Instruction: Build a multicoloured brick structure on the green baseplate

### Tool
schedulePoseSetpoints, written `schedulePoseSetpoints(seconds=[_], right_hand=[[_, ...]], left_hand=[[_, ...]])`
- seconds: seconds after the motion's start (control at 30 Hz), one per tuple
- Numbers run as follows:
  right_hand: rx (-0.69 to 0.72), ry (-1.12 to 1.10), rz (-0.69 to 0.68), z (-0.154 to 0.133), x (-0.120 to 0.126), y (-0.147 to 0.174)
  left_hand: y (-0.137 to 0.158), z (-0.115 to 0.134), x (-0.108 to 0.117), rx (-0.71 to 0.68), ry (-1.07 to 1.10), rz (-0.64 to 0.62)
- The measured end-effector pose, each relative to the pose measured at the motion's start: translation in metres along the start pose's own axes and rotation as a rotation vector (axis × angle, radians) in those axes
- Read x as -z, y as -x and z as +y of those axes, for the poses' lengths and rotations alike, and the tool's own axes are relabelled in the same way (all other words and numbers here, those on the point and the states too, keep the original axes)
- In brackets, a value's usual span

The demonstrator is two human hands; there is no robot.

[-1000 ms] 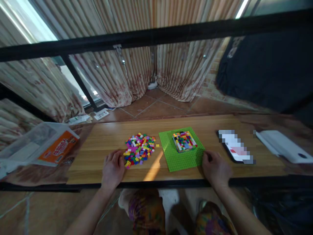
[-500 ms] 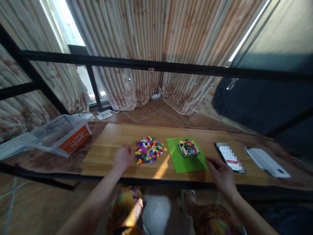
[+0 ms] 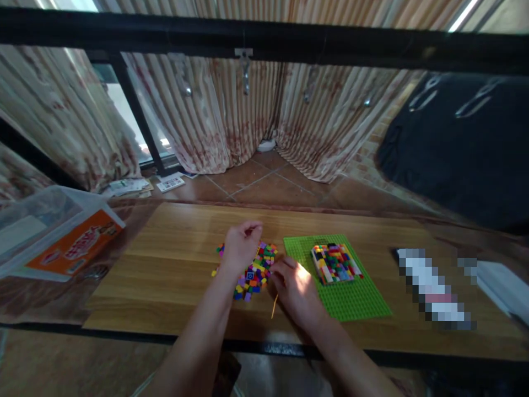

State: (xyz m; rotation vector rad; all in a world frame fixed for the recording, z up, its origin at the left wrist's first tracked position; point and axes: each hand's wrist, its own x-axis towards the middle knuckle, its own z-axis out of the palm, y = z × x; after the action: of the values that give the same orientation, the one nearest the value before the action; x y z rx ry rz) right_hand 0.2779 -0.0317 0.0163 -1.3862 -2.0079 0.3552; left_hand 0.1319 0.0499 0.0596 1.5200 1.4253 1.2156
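Note:
A loose pile of small coloured toy bricks [image 3: 252,281] lies on the wooden table. My left hand [image 3: 242,248] is over the pile's back left part and covers some of it. Its fingers are curled together; whatever they may hold is hidden. At the pile's right edge is my right hand [image 3: 297,289], thumb and fingers bent into a pinch, contents too small to make out. Right of that hand lies a green baseplate [image 3: 355,303]. A low rectangular block built from multicoloured bricks [image 3: 336,264] sits on it.
The wooden table [image 3: 157,275] has a dark front edge. A clear plastic box [image 3: 74,248] with an orange label stands at the left. A phone with a blurred screen [image 3: 433,292] and a white object [image 3: 502,286] lie at the right. A dark metal bar [image 3: 264,38] crosses behind.
My left hand has moved right, from beside the pile to above it. My right hand has moved left from the baseplate's right side to the pile. The view has tilted down and come closer.

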Motion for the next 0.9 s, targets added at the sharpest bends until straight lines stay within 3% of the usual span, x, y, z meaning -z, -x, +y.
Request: schedulePoseSetpoints(seconds=[0.3, 0.43, 0.53, 0.67, 0.9], right_hand=[[-0.005, -0.049, 0.038, -0.014, 0.003, 0.004], [-0.088, -0.058, 0.112, -0.006, 0.035, 0.004], [-0.097, -0.066, 0.263, 0.010, 0.066, 0.006], [-0.259, -0.035, 0.436, 0.035, 0.097, 0.014], [-0.240, 0.072, 0.334, 0.057, 0.104, 0.019]], left_hand=[[0.020, 0.015, -0.021, -0.084, -0.192, -0.159], [0.026, 0.015, -0.026, -0.121, -0.236, -0.183], [0.031, 0.014, -0.035, -0.147, -0.278, -0.214], [0.039, 0.014, -0.053, -0.202, -0.324, -0.271], [0.046, 0.012, -0.069, -0.287, -0.398, -0.353]])
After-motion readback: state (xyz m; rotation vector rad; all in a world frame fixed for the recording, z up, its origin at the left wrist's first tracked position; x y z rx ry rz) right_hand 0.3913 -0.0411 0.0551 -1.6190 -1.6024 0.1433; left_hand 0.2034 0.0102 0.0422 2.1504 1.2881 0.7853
